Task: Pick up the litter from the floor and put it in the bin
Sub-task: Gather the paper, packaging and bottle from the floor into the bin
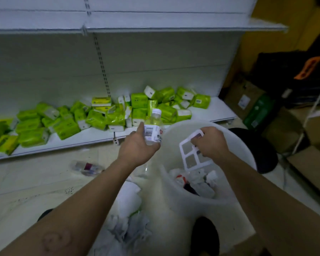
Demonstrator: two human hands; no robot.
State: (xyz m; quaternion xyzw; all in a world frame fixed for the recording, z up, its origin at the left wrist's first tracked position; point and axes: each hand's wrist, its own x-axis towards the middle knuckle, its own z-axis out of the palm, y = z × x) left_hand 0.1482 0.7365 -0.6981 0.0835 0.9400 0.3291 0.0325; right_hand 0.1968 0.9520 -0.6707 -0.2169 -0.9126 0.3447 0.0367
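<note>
Plastic bottle point(153, 127) is gripped by left hand point(137, 145), grid point(191, 154) by right hand point(211, 142) (over bin point(238, 145)); release is needed next.

One head-worn wide-angle view looks forward and steeply down along both forearms, close over the bin point(175, 130) and floor point(35, 182). It faces a low shelf point(211, 109) near ahead; the edges bend.
</note>
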